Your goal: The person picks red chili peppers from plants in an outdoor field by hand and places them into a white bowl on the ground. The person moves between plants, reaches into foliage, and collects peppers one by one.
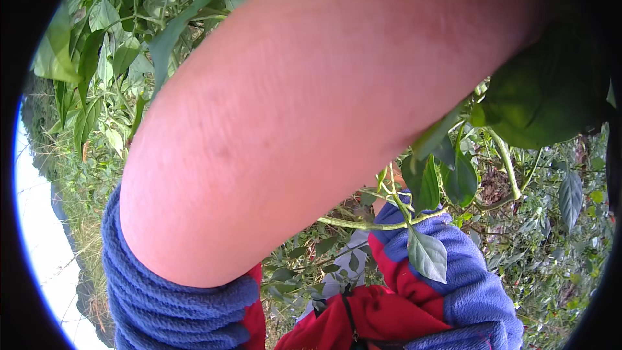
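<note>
My bare left forearm (291, 121) fills the middle of the view, with its blue fleece sleeve (170, 291) pushed up. My left hand lies out of view past the upper edge. The right arm, in a blue and red fleece sleeve (466, 262), reaches up among the plant stems. A little skin of my right wrist or hand (398, 175) shows behind leaves and under the left forearm; its fingers are hidden. A green stem (362, 224) crosses in front of the right cuff, and a pale green leaf (427, 254) hangs over that sleeve.
Leafy green plants (126, 53) stand at the upper left. A large dark leaf (539, 92) is close to the camera at the right. Low foliage with small red spots (568, 272) covers the lower right. The red front of my jacket (369, 308) is at the bottom.
</note>
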Action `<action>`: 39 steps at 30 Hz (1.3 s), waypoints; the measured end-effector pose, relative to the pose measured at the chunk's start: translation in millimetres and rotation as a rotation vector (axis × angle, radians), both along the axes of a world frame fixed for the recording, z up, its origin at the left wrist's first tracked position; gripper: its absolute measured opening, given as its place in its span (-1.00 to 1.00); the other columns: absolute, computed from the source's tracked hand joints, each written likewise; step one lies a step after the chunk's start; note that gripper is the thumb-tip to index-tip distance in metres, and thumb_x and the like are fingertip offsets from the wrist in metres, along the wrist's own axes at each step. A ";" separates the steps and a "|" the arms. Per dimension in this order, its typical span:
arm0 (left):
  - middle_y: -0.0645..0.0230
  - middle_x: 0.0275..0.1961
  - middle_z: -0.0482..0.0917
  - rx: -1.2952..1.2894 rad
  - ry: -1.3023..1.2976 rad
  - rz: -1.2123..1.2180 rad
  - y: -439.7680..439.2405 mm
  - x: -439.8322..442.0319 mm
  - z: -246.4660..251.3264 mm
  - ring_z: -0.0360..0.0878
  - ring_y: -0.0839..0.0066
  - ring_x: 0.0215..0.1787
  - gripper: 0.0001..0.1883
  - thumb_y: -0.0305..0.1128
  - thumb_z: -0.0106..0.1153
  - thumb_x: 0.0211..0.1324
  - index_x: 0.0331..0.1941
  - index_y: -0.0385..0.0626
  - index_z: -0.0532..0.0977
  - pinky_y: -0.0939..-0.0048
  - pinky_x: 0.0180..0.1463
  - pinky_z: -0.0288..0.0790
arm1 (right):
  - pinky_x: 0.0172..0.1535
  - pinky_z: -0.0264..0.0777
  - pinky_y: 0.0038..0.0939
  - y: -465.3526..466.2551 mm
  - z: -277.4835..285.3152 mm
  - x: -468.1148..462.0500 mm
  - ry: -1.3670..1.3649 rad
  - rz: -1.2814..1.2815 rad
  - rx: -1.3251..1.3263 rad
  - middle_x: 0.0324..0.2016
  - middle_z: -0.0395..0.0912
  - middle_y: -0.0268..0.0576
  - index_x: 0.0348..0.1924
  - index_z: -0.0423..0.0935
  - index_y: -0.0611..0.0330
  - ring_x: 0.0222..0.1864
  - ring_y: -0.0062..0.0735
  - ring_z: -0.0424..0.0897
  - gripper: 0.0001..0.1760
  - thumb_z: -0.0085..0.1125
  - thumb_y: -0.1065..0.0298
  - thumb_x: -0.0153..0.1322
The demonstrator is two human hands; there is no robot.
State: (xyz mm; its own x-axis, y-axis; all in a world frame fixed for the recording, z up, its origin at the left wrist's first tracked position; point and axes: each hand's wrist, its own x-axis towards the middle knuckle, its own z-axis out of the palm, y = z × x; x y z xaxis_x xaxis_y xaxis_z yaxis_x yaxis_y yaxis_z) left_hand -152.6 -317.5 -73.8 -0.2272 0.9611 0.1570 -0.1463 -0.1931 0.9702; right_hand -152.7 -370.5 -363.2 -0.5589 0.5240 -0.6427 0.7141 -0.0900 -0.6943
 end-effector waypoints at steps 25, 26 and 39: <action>0.33 -0.34 0.52 0.063 0.022 -0.094 13.8 -19.2 57.5 0.47 0.58 -0.32 -0.74 -0.18 -0.01 0.13 -0.28 -0.14 0.42 0.58 -0.24 0.37 | -0.30 0.35 -0.26 -60.3 64.0 55.1 0.034 0.509 0.163 -0.32 0.42 0.13 -0.18 0.34 0.29 -0.25 -0.03 0.43 -0.69 -0.08 0.39 0.22; 0.33 -0.34 0.52 0.075 0.046 -0.026 -8.3 -19.7 77.8 0.47 0.58 -0.32 -0.74 -0.18 -0.02 0.13 -0.28 -0.14 0.42 0.58 -0.24 0.37 | -0.29 0.36 -0.26 -77.6 90.2 62.1 0.061 0.627 0.167 -0.32 0.42 0.14 -0.18 0.34 0.29 -0.24 -0.02 0.44 -0.69 -0.08 0.39 0.22; 0.39 -0.29 0.45 -0.014 0.047 -0.210 6.2 1.7 116.0 0.42 0.59 -0.25 -0.68 -0.11 -0.02 0.12 -0.20 -0.10 0.37 0.54 -0.17 0.33 | -0.12 0.32 -0.25 -164.1 196.5 306.2 0.255 -0.175 0.449 -0.32 0.45 0.03 -0.23 0.41 0.33 -0.20 -0.04 0.44 -0.75 -0.07 0.39 0.28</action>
State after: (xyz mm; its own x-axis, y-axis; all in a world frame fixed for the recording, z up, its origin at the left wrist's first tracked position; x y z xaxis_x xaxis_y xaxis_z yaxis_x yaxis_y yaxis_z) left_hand -150.9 -311.2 42.2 -0.0142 0.9888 0.1488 -0.1369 -0.1493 0.9793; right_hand 153.5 -534.7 -166.8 -0.5477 0.8148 -0.1900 0.5190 0.1527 -0.8411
